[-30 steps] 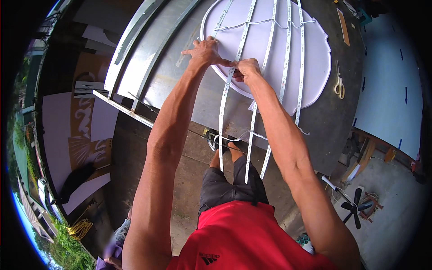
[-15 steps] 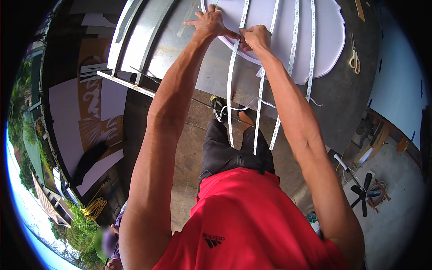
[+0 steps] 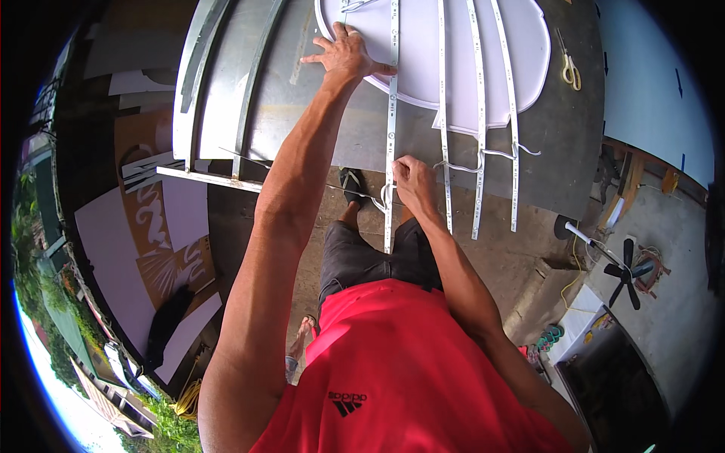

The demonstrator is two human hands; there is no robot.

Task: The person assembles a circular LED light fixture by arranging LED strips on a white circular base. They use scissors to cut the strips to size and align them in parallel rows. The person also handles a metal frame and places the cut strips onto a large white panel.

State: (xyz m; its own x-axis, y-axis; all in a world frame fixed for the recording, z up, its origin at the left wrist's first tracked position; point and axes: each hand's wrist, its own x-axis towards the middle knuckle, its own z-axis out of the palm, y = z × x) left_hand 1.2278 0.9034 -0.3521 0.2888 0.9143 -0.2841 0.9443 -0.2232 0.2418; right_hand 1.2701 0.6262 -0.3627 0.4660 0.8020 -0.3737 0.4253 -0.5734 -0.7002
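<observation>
A white panel with a raised curved rim [image 3: 532,98] lies on the grey metal table [image 3: 294,143]. Several white LED strips [image 3: 479,83] run across it and hang past the table edge toward me. My left hand [image 3: 347,57] is spread flat over the panel's left rim, its thumb on the leftmost LED strip [image 3: 391,124]. Beside that strip's hanging part, my right hand [image 3: 415,181] has its fingers curled together; whether they pinch the strip's edge or something thin is hidden. White wire [image 3: 498,153] links the strips near their lower ends.
Cream-handled scissors [image 3: 571,72] lie on the table to the right. A metal bar [image 3: 208,177] sticks out along the near left edge. A black-bladed fan [image 3: 625,273] stands at the right. Cut boards [image 3: 121,226] lean at the left, and another person's leg [image 3: 300,338] shows behind me.
My right hand has come from the panel's rim toward me, along the leftmost strip. That strip now hangs straighter. My left hand stays spread on the rim.
</observation>
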